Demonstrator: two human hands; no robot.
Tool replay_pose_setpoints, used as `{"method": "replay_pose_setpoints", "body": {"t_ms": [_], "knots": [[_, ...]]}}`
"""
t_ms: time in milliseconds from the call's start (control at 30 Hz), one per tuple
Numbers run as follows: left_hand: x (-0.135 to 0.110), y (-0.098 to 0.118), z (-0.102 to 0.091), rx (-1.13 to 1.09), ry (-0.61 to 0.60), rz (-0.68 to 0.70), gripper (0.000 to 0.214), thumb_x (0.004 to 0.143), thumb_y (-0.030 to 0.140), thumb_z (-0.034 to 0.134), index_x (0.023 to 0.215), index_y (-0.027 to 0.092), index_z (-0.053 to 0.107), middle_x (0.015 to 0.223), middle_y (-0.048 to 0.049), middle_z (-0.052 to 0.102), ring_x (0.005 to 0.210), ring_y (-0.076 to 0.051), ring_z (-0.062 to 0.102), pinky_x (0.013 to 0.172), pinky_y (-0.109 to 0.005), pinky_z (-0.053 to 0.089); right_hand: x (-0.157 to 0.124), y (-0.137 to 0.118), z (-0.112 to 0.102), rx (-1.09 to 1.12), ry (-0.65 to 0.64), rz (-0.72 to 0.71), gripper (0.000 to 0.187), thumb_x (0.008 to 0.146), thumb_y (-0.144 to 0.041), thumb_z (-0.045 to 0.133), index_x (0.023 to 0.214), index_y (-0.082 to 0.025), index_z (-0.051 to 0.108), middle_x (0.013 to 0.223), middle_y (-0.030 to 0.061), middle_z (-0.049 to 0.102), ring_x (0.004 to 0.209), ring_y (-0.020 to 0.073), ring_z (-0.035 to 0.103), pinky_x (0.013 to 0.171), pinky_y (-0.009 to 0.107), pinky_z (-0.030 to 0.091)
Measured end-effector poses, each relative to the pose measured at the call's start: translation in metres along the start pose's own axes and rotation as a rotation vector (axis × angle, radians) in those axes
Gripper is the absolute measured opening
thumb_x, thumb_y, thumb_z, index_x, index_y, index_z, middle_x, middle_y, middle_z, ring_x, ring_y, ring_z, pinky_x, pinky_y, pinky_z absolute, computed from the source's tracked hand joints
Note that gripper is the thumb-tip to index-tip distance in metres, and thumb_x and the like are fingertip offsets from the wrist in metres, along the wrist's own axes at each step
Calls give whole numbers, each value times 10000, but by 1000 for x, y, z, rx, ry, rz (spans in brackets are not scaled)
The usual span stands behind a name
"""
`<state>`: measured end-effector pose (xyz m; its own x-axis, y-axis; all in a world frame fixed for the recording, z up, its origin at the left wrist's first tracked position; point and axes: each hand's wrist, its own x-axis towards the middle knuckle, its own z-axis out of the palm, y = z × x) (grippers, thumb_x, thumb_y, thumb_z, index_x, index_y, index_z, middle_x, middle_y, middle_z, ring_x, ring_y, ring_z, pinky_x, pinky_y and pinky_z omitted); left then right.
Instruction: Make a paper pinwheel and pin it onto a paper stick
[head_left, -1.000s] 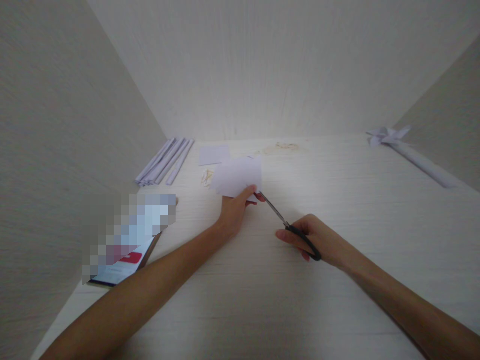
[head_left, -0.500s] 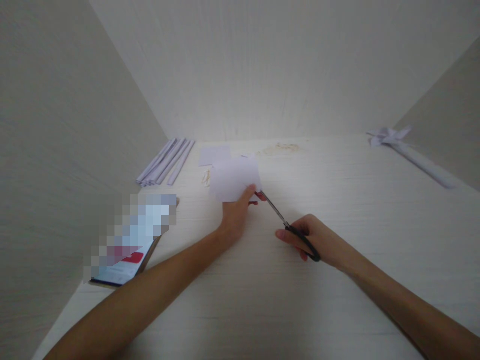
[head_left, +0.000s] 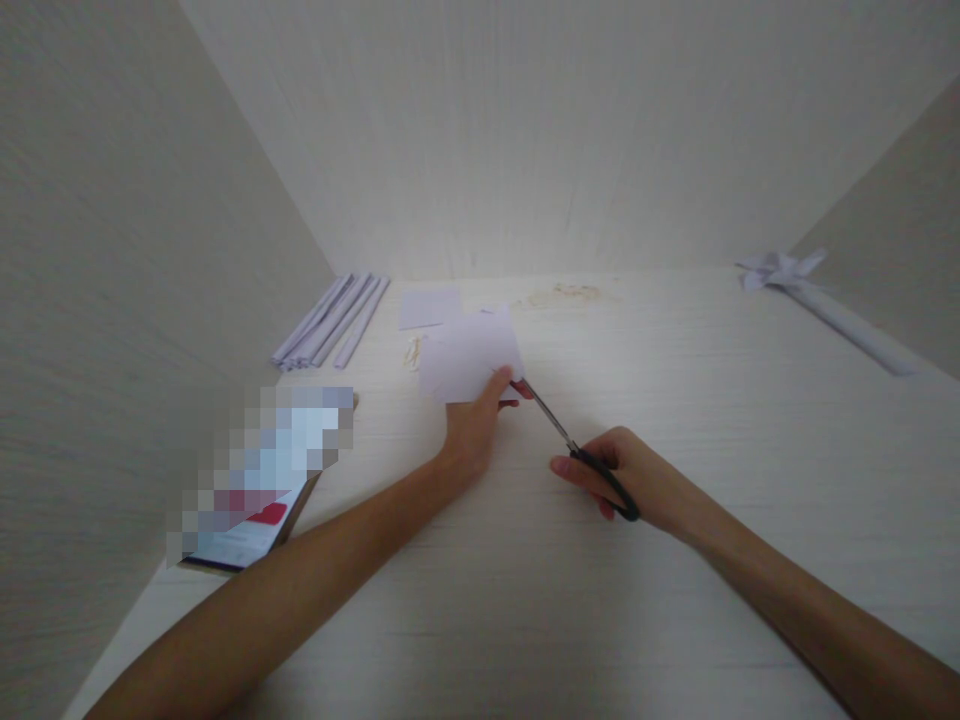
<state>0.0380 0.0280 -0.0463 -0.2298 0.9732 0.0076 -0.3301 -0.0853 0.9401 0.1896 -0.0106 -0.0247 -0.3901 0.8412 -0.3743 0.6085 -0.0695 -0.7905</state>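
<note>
- The left hand point(head_left: 471, 432) is lifted a little above the pale counter point(head_left: 675, 420) and holds a white sheet of paper point(head_left: 469, 352).
- Its fingers are clamped on the sheet's lower edge: the thumb presses the near face, and the other fingers are hidden behind the paper.
- The sheet rises above the hand, slightly tilted. Its lower right corner lies just beside the thumb tip.
- The right hand point(head_left: 636, 482) grips the scissors point(head_left: 581, 460), with its fingers curled tight through and around the black handles.
- The blades run up and to the left from that hand as 1 thin line, so they look nearly together. I cannot tell whether a gap remains.
- The blade tip meets the sheet's lower edge right at the left thumb.
- The 2 hands are near each other but do not touch.
- Against the left wall, at the far end, lies a bundle of rolled paper sticks point(head_left: 330, 322).
- A small flat piece of paper point(head_left: 429, 307) lies behind the held sheet, and some pale yellow bits point(head_left: 412, 352) lie to its left.
- A device with a lit screen point(head_left: 247, 535) rests beside the left forearm.
- Far to the right, a paper pinwheel point(head_left: 780, 270) lies by the wall.
</note>
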Motion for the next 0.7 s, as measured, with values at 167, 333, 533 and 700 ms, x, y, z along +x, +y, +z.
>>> {"method": "replay_pose_setpoints", "body": {"t_ms": [167, 333, 533, 700], "knots": [[1, -1, 0, -16, 11, -4, 94, 675, 256, 561, 665, 163, 557, 616, 21, 596, 555, -93, 562, 525, -207, 425, 0, 0, 0, -13, 10, 7, 518, 669, -583, 507, 383, -159, 427, 348, -10, 432, 329, 70, 353, 359, 213, 248], [1, -1, -1, -30, 0, -8, 90, 679, 253, 561, 675, 164, 553, 613, 25, 594, 546, -91, 562, 514, -204, 419, 0, 0, 1, -8, 12, 7, 511, 672, -577, 508, 390, -158, 426, 355, -10, 430, 333, 69, 352, 356, 211, 244], [0, 0, -1, -36, -2, -14, 79, 674, 247, 566, 678, 168, 554, 617, 31, 593, 553, -91, 568, 525, -210, 417, 0, -2, 1, -5, 15, 22, 517, 660, -589, 511, 383, -161, 425, 352, -11, 428, 332, 70, 351, 355, 216, 241], [0, -1, -1, -31, 5, -17, 85, 676, 250, 566, 690, 168, 552, 630, 29, 594, 559, -92, 570, 533, -215, 421, 0, -3, 1, -14, 12, 12, 515, 673, -577, 508, 384, -159, 427, 356, -8, 433, 338, 70, 356, 361, 213, 250]]}}
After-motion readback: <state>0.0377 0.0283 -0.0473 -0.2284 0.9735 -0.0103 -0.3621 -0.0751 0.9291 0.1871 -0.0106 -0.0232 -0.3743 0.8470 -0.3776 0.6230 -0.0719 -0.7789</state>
